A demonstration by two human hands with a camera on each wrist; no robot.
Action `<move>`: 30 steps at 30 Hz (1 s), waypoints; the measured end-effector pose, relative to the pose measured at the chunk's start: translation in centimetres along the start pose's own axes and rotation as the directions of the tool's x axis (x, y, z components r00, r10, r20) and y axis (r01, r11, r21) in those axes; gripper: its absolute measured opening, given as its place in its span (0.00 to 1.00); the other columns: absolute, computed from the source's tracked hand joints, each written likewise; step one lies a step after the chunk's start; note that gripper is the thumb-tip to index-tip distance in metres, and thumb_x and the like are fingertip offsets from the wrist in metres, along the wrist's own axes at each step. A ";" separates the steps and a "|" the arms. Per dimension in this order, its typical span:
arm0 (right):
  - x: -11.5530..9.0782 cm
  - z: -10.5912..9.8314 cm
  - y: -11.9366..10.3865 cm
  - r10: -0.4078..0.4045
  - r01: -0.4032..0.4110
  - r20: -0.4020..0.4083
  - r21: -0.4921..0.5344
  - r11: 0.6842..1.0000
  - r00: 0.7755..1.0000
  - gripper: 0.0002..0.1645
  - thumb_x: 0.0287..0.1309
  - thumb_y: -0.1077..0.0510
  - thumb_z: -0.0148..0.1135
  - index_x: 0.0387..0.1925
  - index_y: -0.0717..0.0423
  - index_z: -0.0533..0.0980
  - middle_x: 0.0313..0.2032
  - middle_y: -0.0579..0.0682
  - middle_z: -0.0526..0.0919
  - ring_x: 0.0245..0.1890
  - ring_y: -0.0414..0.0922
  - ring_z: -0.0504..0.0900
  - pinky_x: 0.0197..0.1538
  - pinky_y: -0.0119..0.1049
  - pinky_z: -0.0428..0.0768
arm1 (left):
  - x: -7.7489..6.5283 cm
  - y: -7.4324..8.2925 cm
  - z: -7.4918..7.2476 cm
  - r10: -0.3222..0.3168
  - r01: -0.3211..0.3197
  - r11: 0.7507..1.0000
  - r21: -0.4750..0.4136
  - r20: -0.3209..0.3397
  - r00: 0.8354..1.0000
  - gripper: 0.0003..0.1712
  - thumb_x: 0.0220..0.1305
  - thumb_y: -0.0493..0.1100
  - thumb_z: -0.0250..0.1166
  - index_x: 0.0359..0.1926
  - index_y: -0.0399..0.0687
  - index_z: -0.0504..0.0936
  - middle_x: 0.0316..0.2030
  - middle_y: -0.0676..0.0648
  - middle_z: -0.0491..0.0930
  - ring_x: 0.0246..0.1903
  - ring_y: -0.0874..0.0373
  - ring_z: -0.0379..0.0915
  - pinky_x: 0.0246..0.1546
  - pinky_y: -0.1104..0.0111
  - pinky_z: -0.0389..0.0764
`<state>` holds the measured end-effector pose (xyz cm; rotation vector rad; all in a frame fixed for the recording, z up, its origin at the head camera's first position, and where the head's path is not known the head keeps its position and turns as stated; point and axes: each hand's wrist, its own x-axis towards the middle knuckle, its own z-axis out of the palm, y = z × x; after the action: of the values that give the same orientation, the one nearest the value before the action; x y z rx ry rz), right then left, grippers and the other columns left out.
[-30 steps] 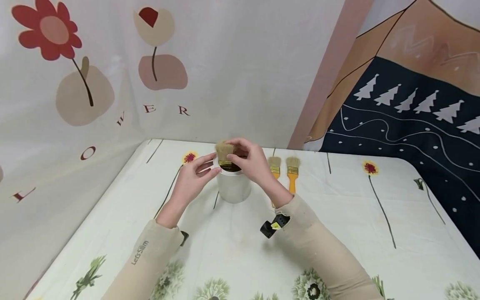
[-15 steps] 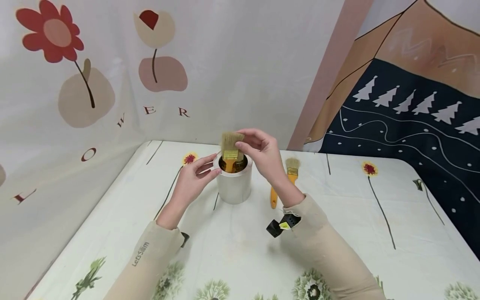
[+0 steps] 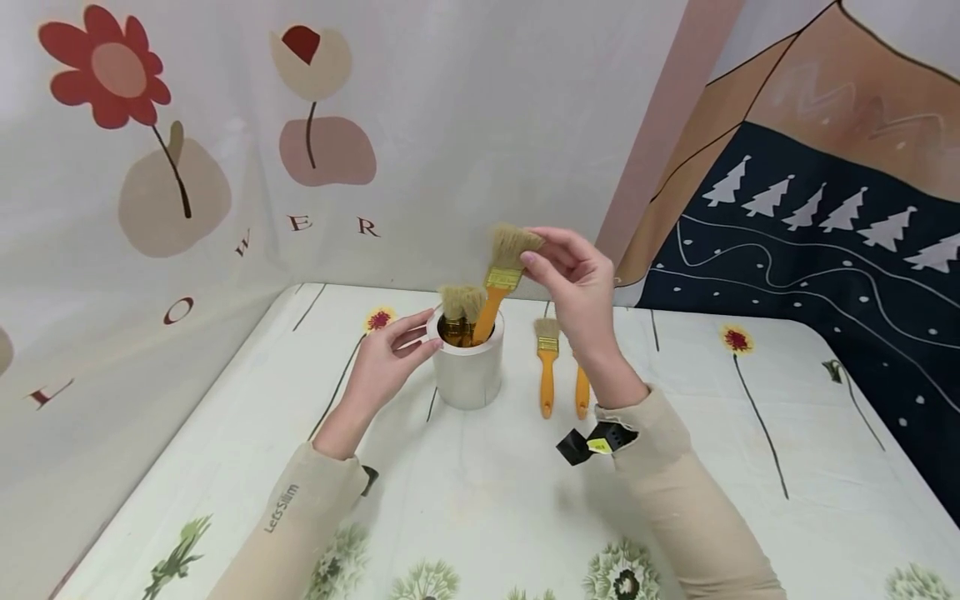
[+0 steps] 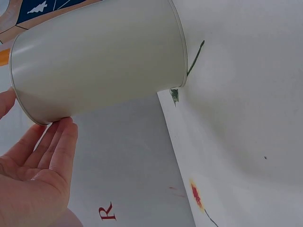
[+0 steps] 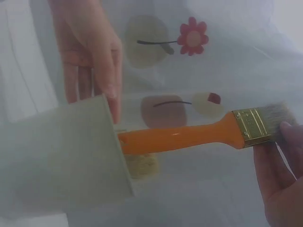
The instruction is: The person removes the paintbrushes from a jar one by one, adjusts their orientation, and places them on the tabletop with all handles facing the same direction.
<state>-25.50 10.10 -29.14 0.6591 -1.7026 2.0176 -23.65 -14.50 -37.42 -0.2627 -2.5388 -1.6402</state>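
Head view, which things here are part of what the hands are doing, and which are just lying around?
In use:
right hand pinching the bristles of an orange-handled brush
left hand touching the white cup
brushes standing in the cup

Lying about:
two brushes on the table
flowered tablecloth

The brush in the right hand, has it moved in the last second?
Yes. The brush has risen up and to the right out of the white cup, which stayed put; only its handle tip remains inside, pinched by the right hand.
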 end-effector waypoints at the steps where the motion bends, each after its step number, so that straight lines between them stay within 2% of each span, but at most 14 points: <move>1: 0.1 -0.2 -0.2 -0.007 0.008 -0.016 0.016 1.000 1.000 0.17 0.60 0.72 0.63 0.44 0.49 0.83 0.41 0.36 0.89 0.42 0.36 0.87 0.48 0.33 0.89 | 0.0 0.0 0.0 0.001 -0.001 1.000 -0.003 0.001 1.000 0.29 0.65 0.41 0.69 0.66 0.42 0.75 0.65 0.39 0.76 0.63 0.44 0.75 0.60 0.59 0.81; 4: 0.3 -1.0 -0.6 -0.033 0.035 -0.061 0.035 0.999 0.998 0.20 0.61 0.72 0.63 0.42 0.43 0.84 0.41 0.38 0.89 0.42 0.37 0.88 0.47 0.33 0.89 | 0.0 0.0 0.0 -0.001 0.001 1.000 -0.005 0.001 1.000 0.29 0.65 0.41 0.68 0.66 0.42 0.75 0.65 0.39 0.75 0.63 0.44 0.75 0.60 0.58 0.81; 10: 0.6 -2.4 -1.4 -0.056 0.057 -0.140 0.002 0.998 0.989 0.16 0.59 0.71 0.65 0.44 0.49 0.85 0.39 0.40 0.90 0.41 0.37 0.88 0.44 0.30 0.89 | 0.1 -0.1 0.0 0.003 -0.003 1.000 -0.024 0.003 1.000 0.29 0.65 0.40 0.69 0.66 0.41 0.75 0.65 0.38 0.76 0.63 0.44 0.75 0.60 0.59 0.81; 16: 0.7 -3.7 -1.3 -0.043 0.035 -0.163 -0.054 0.998 0.986 0.15 0.59 0.69 0.67 0.46 0.54 0.85 0.40 0.39 0.90 0.42 0.39 0.88 0.44 0.30 0.88 | 0.1 -0.1 0.0 -0.004 0.004 1.000 -0.031 0.002 1.000 0.29 0.65 0.40 0.69 0.66 0.40 0.75 0.65 0.38 0.76 0.63 0.44 0.76 0.59 0.62 0.81; 23: 0.5 -5.2 -0.6 0.002 -0.025 -0.198 -0.114 0.993 0.980 0.13 0.59 0.67 0.67 0.44 0.52 0.85 0.38 0.37 0.90 0.41 0.37 0.89 0.44 0.29 0.88 | 0.2 -0.2 0.2 -0.008 0.008 1.000 -0.030 0.002 1.000 0.29 0.65 0.40 0.69 0.66 0.40 0.76 0.65 0.39 0.76 0.63 0.44 0.75 0.59 0.61 0.81; 30: 0.1 -6.6 0.2 0.046 -0.081 -0.233 -0.142 0.987 0.971 0.13 0.60 0.65 0.67 0.47 0.54 0.85 0.38 0.35 0.89 0.42 0.36 0.88 0.44 0.26 0.87 | 0.2 -0.1 0.1 -0.004 0.004 0.999 -0.034 0.000 1.000 0.29 0.65 0.40 0.69 0.66 0.40 0.75 0.65 0.39 0.76 0.63 0.44 0.75 0.59 0.62 0.81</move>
<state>-26.33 16.56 -30.14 0.3106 -1.7338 1.9004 -23.85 -14.46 -37.49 -0.2610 -2.5148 -1.6860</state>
